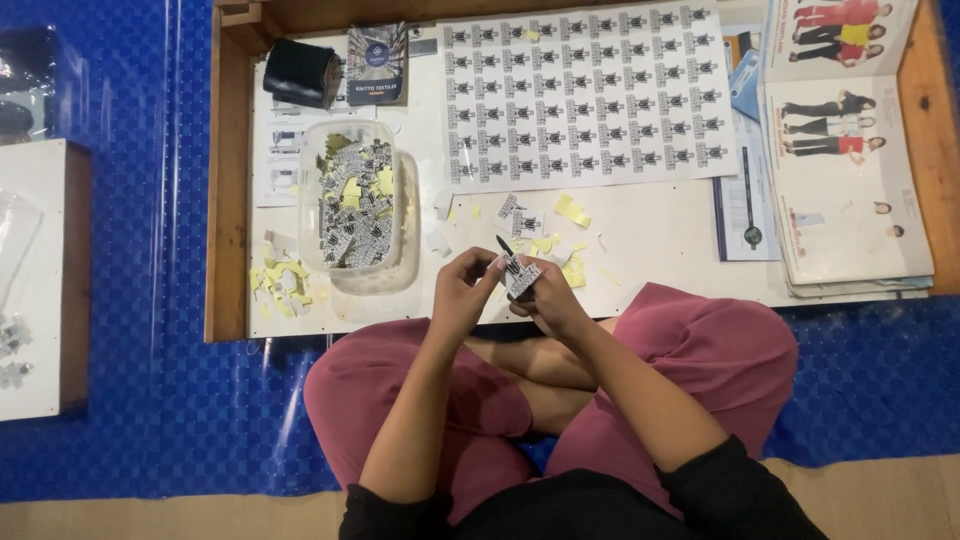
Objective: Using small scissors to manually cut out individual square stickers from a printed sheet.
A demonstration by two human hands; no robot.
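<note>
I sit cross-legged at a low wooden table. My left hand pinches the edge of a small printed paper label. My right hand holds the same label together with a thin dark tool whose tip points up and left; it may be scissors or a pen. Both hands meet over the table's near edge, above my knees. A clear plastic tub holding several cut labels and yellow scraps stands just left of my hands.
A large sheet of uncut labels lies at the back centre. Yellow paper scraps litter the table at left and centre. Catalogues are stacked at right, with a black roll and a booklet at the back left. Blue matting covers the floor.
</note>
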